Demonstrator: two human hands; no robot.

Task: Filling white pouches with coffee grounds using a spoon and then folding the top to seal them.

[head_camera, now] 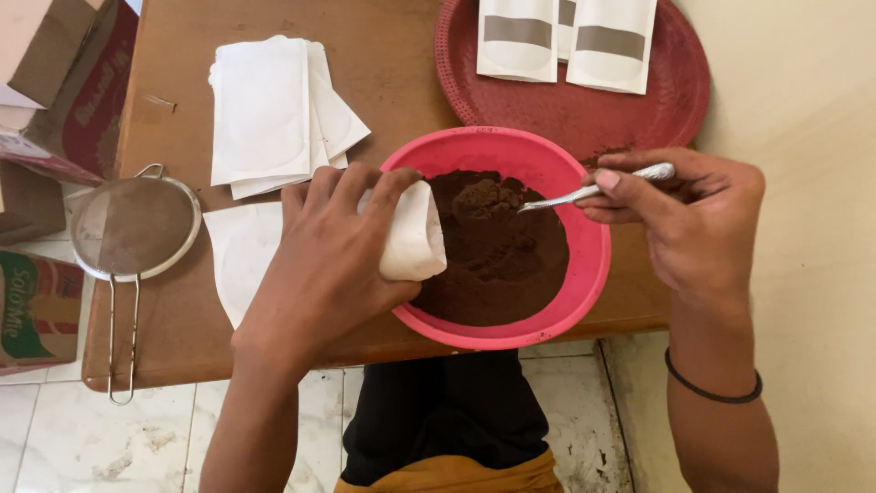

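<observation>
The left hand (333, 251) has its fingers wrapped tight around a small white pouch (412, 233), tipped over the pink bowl (589, 274) of brown powder (497, 251). The right hand (698, 219) pinches a metal spoon (584, 193) that dips into the powder. The bowl sits on the wooden surface (392, 73), near a stack of white pouches (269, 114) and a sieve (135, 228).

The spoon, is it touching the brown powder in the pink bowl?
Touching. The head view shows the spoon, held by the right hand, with its tip dug into the brown powder.
</observation>
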